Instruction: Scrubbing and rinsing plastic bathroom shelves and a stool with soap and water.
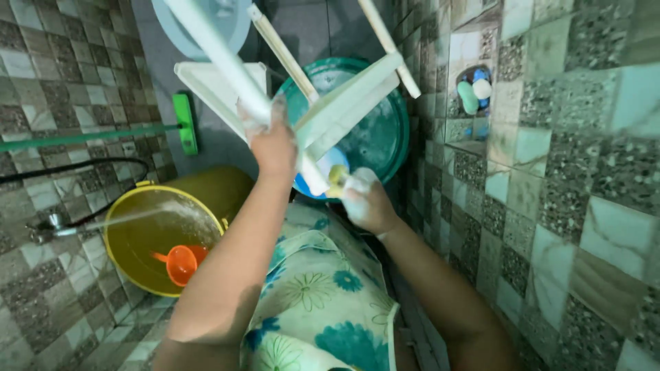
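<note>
The left hand (273,141) is wrapped tight around a leg of the white plastic stool (330,103), held up over the green tub (385,137). The right hand (364,199) pinches a soapy yellow sponge (337,180) against it. Soap is slippery, so the stool could slide and drop.

Left hand (273,141) raised, fingers clenched in a grip, right hand (366,200) soapy, fingers curled, both forearms extended.

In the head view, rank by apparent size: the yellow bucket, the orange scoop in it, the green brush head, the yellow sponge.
1. Yellow plastic bucket
2. Orange plastic scoop
3. Green rectangular brush head, similar to the scoop, so unsure
4. Yellow sponge, partly hidden by the right hand
</note>
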